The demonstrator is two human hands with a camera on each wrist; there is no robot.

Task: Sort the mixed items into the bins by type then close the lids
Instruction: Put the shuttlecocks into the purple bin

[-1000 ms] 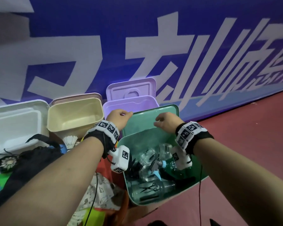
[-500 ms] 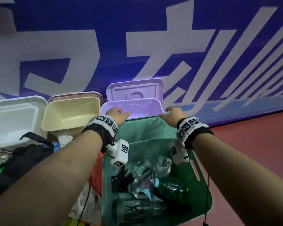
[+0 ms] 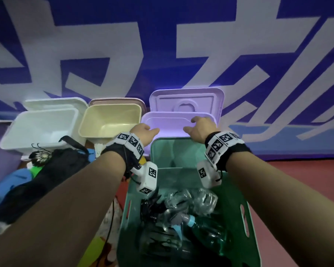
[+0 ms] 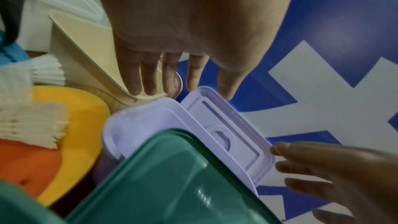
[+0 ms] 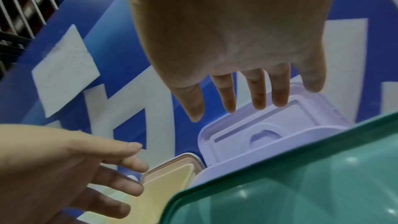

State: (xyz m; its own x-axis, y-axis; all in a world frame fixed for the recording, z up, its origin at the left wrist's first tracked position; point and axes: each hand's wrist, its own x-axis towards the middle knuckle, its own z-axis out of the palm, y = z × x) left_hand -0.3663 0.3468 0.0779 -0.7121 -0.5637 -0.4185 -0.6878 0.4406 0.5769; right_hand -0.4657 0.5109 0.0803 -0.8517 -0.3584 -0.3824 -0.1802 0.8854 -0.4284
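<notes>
A green bin in front of me holds clear plastic bottles and black scissors; its green lid stands upright at the far edge. Behind it sits a purple bin with its purple lid leaning against the wall. My left hand and right hand hover over the purple bin's near rim, past the green lid. The left wrist view shows my left hand with straight, spread fingers holding nothing. In the right wrist view my right hand is the same, above the purple lid.
A cream bin and a white bin stand open left of the purple one. A pile with a black bag, a shuttlecock and coloured items lies at left. The blue banner wall rises right behind the bins. Red floor lies at right.
Both hands held the green lid's top edge a second ago. They have let go and moved forward over the purple bin, and the green lid now stands more upright.
</notes>
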